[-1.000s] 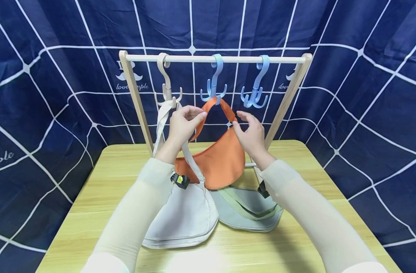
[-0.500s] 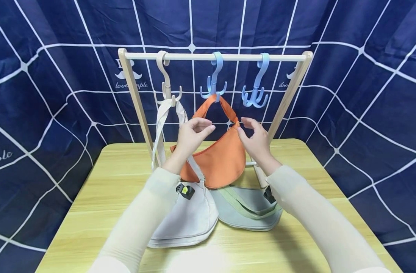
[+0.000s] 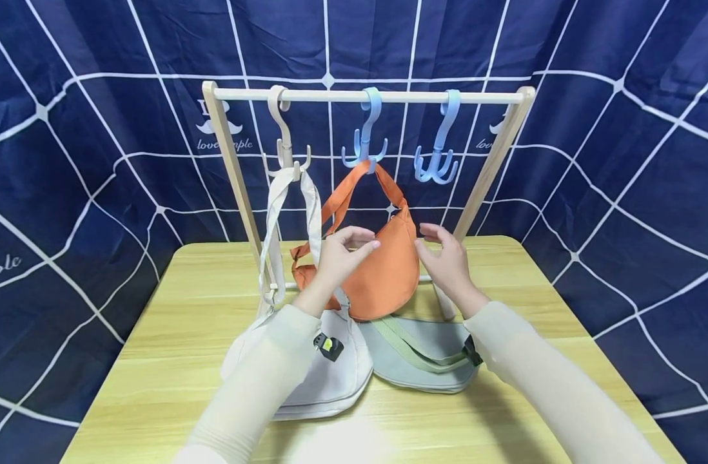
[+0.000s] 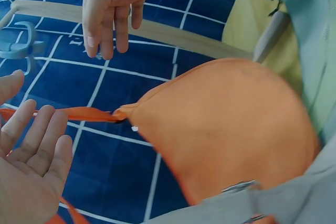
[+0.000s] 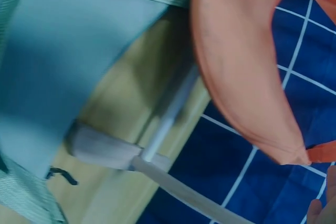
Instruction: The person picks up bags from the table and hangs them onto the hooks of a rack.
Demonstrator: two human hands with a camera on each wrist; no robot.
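An orange shoulder bag [image 3: 383,270] hangs by its strap from the middle blue hook [image 3: 364,138]. In front of the bag is my left hand [image 3: 344,258], fingers loosely bent and holding nothing; the left wrist view shows that hand [image 4: 37,161] with its fingers spread apart. To the bag's right, my right hand [image 3: 449,261] is also without anything in its grip, its fingers relaxed. A white bag [image 3: 325,367] rests on the table, its strap [image 3: 277,200] looped over the beige hook [image 3: 285,138]. Flat on the table lies a grey-green bag [image 3: 423,361], partly behind the white one.
A wooden rack with a white bar [image 3: 331,96] stands at the back of the table [image 3: 151,361]. Another blue hook [image 3: 438,145] hangs at the right with nothing on it. Dark blue gridded curtain [image 3: 621,193] surrounds the table.
Both hands have come away from the orange strap and moved down, the left one also to the right. The orange bag stays hanging from the middle hook.
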